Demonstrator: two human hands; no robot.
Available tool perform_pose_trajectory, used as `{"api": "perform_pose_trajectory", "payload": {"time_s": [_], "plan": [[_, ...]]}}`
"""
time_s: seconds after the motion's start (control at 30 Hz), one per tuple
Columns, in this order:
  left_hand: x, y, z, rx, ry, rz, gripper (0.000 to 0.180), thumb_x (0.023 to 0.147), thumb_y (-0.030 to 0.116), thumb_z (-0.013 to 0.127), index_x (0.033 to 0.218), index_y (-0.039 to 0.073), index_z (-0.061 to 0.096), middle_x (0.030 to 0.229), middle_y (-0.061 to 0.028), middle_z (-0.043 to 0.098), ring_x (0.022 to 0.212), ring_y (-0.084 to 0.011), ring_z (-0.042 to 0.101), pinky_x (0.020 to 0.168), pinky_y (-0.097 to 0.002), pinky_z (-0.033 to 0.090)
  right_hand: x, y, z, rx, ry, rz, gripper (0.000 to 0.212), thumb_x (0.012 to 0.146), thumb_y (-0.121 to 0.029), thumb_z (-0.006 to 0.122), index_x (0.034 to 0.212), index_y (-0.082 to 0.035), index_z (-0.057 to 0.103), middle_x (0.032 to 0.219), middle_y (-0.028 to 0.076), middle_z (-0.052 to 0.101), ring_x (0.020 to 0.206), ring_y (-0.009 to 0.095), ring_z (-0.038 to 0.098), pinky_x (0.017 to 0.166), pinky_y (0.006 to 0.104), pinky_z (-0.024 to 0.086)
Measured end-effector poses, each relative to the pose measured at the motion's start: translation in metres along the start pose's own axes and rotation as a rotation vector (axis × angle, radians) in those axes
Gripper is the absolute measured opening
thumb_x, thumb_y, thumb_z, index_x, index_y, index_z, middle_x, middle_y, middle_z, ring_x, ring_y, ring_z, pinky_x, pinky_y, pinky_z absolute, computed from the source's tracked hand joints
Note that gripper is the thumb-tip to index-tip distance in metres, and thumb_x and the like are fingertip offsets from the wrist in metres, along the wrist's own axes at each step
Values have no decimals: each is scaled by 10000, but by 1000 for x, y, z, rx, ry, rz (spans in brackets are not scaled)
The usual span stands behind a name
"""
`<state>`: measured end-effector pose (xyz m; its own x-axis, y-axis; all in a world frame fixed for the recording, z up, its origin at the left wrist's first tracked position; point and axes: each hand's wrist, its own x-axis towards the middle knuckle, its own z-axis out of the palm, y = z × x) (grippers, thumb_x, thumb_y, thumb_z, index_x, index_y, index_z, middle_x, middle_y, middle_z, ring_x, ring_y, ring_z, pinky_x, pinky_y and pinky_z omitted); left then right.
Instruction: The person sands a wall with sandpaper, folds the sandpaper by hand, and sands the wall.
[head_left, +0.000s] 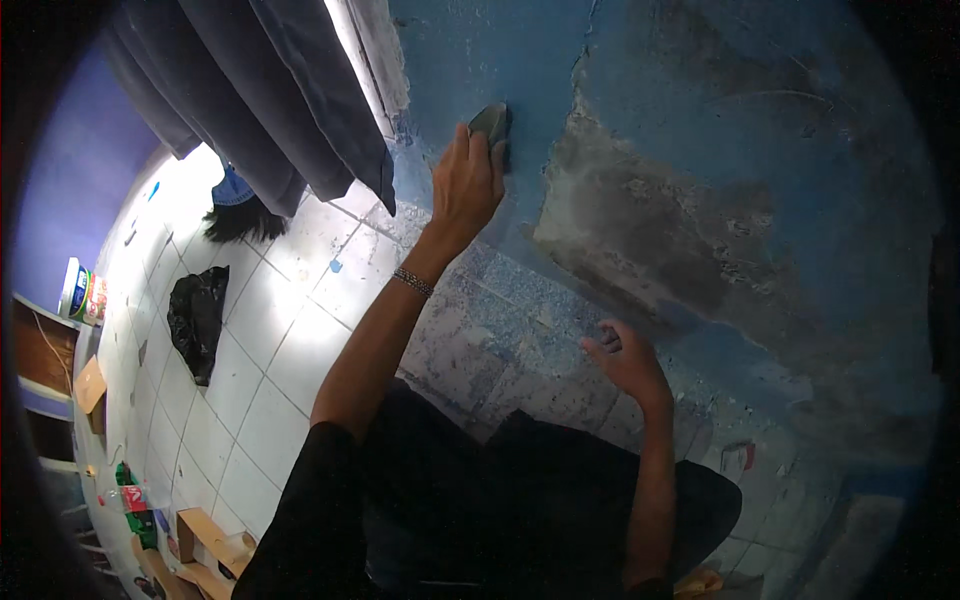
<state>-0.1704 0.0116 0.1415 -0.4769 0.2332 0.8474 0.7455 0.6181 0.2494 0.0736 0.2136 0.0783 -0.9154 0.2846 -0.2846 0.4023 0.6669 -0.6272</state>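
My left hand reaches up to the blue painted wall. Its fingers are closed on a flat grey-green piece with a rounded tip, pressed against the paint; whether this is a scraper or a sanding sheet I cannot tell. Lower down, my right hand hovers above the dusty floor close to the wall's foot. The fingers there are loosely curled, with the thumb apart and nothing plainly held. Between the hands, a big grey patch shows bare plaster with ragged paint edges.
Paint flakes litter the tiles along the wall. Dark curtains hang at upper left, over a broom head. A black plastic bag, a paint bucket, a clear bottle and cardboard lie farther left.
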Motion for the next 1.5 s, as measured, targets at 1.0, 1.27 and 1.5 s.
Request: {"api": "perform_pose_trajectory", "payload": {"time_s": [1.0, 1.27, 1.5], "plan": [[-42, -16, 20, -148, -44, -118, 177, 983, 130, 507, 886, -6, 449, 621, -209, 552, 533, -403, 565, 450, -456, 406, -10, -22, -11, -3, -84, 35, 600, 880, -439, 675, 1294, -22, 556, 1165, 202, 627, 1048, 310, 630, 905, 422, 499], [16, 2, -12, -48, -93, -65, 201, 967, 165, 533, 985, -32, 496, 694, -221, 568, 565, -403, 571, 508, -473, 457, -6, -14, -12, -12, -94, 29, 642, 876, -463, 672, 1321, -19, 540, 1177, 208, 625, 1060, 321, 627, 911, 434, 497], [-8, 2, -1, -63, 49, 57, 166, 908, 82, 614, 968, -28, 506, 912, -239, 559, 738, -383, 590, 563, -445, 463, -6, -8, -7, -13, -92, 37, 653, 876, -473, 662, 1325, -16, 537, 1160, 199, 630, 1047, 323, 630, 910, 430, 498]]}}
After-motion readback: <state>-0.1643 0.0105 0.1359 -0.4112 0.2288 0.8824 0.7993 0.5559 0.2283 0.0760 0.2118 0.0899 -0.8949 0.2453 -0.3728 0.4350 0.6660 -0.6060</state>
